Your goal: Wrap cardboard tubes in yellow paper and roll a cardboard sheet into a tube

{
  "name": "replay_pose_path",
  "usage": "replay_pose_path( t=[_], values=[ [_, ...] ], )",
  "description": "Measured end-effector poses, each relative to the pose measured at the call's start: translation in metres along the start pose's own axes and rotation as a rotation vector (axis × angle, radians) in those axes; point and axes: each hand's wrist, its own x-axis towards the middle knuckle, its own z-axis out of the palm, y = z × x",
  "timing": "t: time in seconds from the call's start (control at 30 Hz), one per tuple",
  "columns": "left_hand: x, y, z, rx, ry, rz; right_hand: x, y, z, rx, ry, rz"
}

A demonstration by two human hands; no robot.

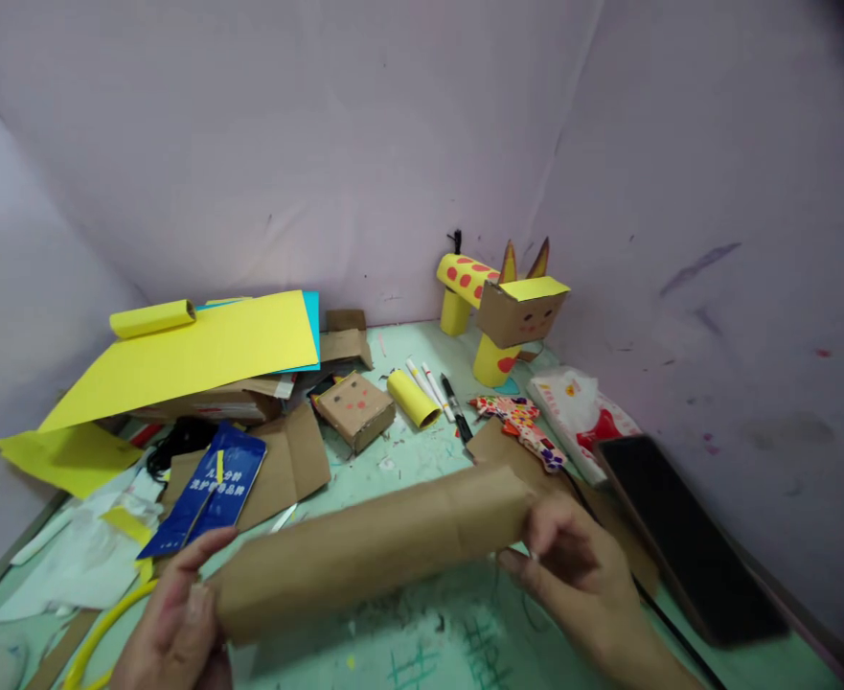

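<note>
A long brown cardboard roll (378,546) hangs tilted above the near part of the table, its right end higher. My left hand (184,618) grips its left end, with the thumb on the near side. At the other end, my right hand (580,575) holds the roll between curled fingers and a thumb underneath. Behind the roll lie a small cardboard box with a drawn face (356,407) and a short yellow paper tube (413,399). To the back right stands a yellow, red-spotted animal model (522,311) with a box head, pointed ears and tube legs.
Yellow sheets (235,340) and a blue packet (213,489) lie left among cardboard scraps. Yellow-handled scissors (109,628) rest near my left hand. Markers (437,388), patterned fabric (518,422), a plastic packet (583,407) and a dark phone (687,537) are to the right. Pale walls enclose the table.
</note>
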Motion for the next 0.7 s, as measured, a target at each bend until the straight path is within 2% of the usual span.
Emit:
replay_pose_path(
  t=[0.1,0.17,0.23,0.37,0.5,0.6,0.7],
  values=[
    [0.001,0.002,0.011,-0.171,-0.064,-0.158,-0.003,0.004,-0.002,-0.003,0.004,-0.155],
    [-0.002,0.005,0.019,-0.179,-0.164,-0.160,-0.001,0.008,-0.003,-0.018,-0.034,-0.189],
    [-0.007,0.008,0.025,-0.130,-0.230,-0.113,0.003,0.011,-0.007,-0.038,-0.075,-0.077],
    [-0.013,0.013,0.028,0.113,-0.370,0.012,0.009,0.014,-0.016,-0.021,-0.068,0.314],
    [-0.017,0.015,0.029,0.177,-0.451,0.009,0.007,0.012,-0.017,-0.232,-0.125,0.354],
    [-0.025,0.015,0.035,0.186,-0.498,-0.001,0.006,0.009,-0.014,-0.342,-0.297,0.365],
    [-0.032,0.012,0.042,0.142,-0.497,-0.041,0.003,0.003,-0.014,-0.357,-0.472,0.379]
  ],
)
